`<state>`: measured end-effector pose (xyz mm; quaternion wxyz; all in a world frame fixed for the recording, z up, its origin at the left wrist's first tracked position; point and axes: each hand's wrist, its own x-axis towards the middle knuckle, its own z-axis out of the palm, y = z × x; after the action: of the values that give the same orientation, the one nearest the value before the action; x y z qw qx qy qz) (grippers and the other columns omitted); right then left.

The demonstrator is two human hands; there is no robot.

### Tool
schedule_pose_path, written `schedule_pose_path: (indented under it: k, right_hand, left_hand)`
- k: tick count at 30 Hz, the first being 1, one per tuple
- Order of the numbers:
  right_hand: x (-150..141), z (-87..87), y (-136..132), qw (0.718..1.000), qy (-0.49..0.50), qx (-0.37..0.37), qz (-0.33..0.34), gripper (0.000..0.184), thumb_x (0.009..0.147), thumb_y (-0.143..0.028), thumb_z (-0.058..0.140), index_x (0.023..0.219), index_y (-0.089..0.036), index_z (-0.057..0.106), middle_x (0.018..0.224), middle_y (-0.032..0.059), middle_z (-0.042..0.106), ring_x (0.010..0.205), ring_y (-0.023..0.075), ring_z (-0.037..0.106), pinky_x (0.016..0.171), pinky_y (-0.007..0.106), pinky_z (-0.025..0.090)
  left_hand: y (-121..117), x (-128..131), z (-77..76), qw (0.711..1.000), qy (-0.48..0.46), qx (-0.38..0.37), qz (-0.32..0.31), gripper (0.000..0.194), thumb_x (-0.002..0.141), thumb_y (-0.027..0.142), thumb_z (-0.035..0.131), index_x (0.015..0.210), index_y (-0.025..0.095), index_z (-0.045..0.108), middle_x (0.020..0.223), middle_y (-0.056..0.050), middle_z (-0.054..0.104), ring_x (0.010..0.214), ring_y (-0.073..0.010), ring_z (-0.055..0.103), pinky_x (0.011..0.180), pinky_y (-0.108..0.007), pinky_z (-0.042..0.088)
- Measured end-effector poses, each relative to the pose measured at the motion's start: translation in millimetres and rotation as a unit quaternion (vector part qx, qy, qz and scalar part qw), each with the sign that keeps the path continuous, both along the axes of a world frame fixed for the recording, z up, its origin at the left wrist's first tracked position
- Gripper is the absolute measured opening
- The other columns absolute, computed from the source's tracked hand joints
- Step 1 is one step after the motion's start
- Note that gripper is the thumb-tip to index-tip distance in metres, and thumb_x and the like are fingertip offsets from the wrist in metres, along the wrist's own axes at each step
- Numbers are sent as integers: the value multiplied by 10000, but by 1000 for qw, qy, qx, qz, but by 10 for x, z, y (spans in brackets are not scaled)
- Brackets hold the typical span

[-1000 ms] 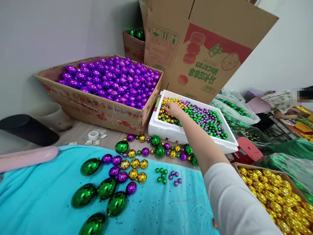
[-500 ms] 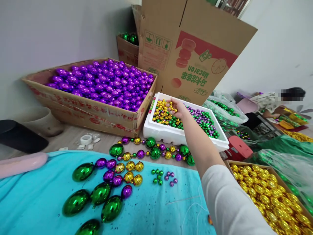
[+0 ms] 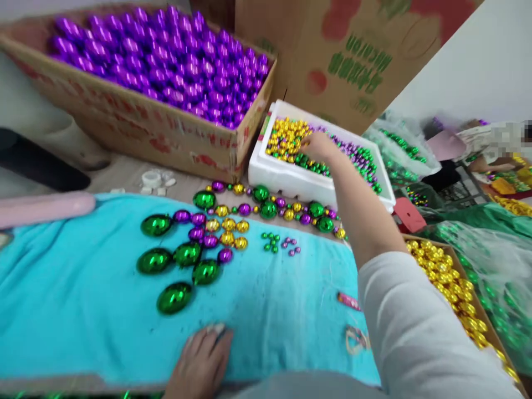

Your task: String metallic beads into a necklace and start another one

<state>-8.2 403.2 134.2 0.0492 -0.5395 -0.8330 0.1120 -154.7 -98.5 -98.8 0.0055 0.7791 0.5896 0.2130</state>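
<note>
A turquoise cloth [image 3: 103, 310] covers much of a grey floor [image 3: 120, 173], with a pale wall [image 3: 494, 72] at 2 o'clock. The scene is blurred; another person [image 3: 477, 136] is cut off at 3 o'clock. The left hand [image 3: 203, 357] is cropped by the lower edge at 6 o'clock, over the cloth, fingers close together; whether it holds anything cannot be told.

The right hand [image 3: 318, 146] reaches into the white tray [image 3: 291, 183] near 12 o'clock, fingers curled down and partly hidden. How far they are open, or whether they grip a bead, cannot be told. Gold beads [image 3: 286, 133] lie at their 9 o'clock, close to the tips; small green beads [image 3: 311, 165] sit at 6 o'clock of the hand, mixed beads [image 3: 361, 158] at 3. A carton [image 3: 199, 141] of purple balls [image 3: 166, 61] stands at 11 o'clock.
</note>
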Motion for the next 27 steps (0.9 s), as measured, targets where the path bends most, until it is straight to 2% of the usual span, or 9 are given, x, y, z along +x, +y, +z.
schedule_pose_path:
  k: [4, 5, 6, 9, 13, 16, 20, 23, 27]
  right_hand:
    - [166, -3, -474, 992, 111, -19, 54, 423, 973, -268, 339, 947, -48, 699, 961, 73, 687, 935, 170, 655, 802, 330, 437]
    - [209, -38, -710, 990, 112, -42, 74, 447, 980, -275, 317, 958, -51, 703, 953, 64, 689, 920, 159, 657, 798, 322, 430]
    - [246, -104, -984, 988, 108, -62, 96, 347, 961, -283, 425, 981, -84, 708, 948, 60, 700, 894, 165, 659, 802, 323, 450]
    - [296, -515, -1855, 984, 55, -100, 134, 211, 888, -275, 619, 1041, -161, 709, 986, 74, 719, 879, 201, 655, 825, 344, 491]
    - [221, -1226, -2597, 988, -51, -74, 123, 281, 970, -285, 480, 1148, -154, 654, 1092, 126, 681, 947, 235, 637, 788, 333, 495]
    - [151, -1517, -2758, 988, -73, -9, 139, 351, 1010, -305, 372, 1222, -154, 609, 1153, 159, 639, 1048, 257, 588, 777, 325, 490]
    - [231, -1547, -2755, 988, 15, 65, 141, 418, 975, -379, 466, 1313, -148, 556, 1273, 172, 581, 1146, 287, 519, 903, 383, 476]
    - [525, -1473, -2799, 984, 116, 110, 76, 387, 969, -379, 469, 1245, -144, 604, 1185, 159, 611, 1084, 276, 553, 935, 399, 468]
    - [1171, -1444, -3049, 978, 170, 121, -5, 297, 959, -303, 446, 1092, -158, 668, 1035, 129, 652, 929, 237, 620, 825, 355, 507]
  left_hand:
    - [58, 63, 216, 999, 5, -26, 23, 197, 887, 195, 567, 1038, 209, 692, 1009, -73, 693, 955, -229, 595, 889, -379, 435]
    - [75, 78, 260, 999, 2, -31, 28, 190, 890, 189, 565, 1031, 199, 691, 1003, -78, 688, 957, -232, 588, 888, -379, 432]
    - [86, 90, 294, 999, -1, -31, 32, 186, 890, 182, 564, 1029, 191, 688, 998, -82, 684, 957, -237, 581, 883, -380, 431]
    - [96, 103, 335, 999, -4, -25, 29, 181, 881, 175, 575, 1032, 171, 675, 1000, -91, 673, 959, -254, 562, 867, -390, 434]
    - [99, 96, 318, 1000, 4, -11, 18, 182, 872, 182, 591, 1039, 166, 662, 1000, -101, 661, 950, -260, 551, 845, -391, 444]
    - [103, 101, 314, 1000, 6, -16, 21, 185, 872, 184, 589, 1043, 174, 657, 1007, -102, 655, 948, -257, 549, 850, -392, 453]
    - [106, 120, 308, 999, 5, -19, 29, 183, 880, 197, 574, 1041, 173, 657, 1002, -106, 650, 951, -260, 542, 853, -396, 461]
    - [112, 125, 302, 999, -2, -19, 32, 180, 888, 207, 559, 1034, 176, 660, 998, -110, 644, 959, -261, 539, 858, -396, 462]
    - [110, 116, 297, 999, -8, -21, 29, 193, 902, 218, 533, 1040, 169, 658, 1000, -116, 639, 964, -259, 542, 861, -394, 459]
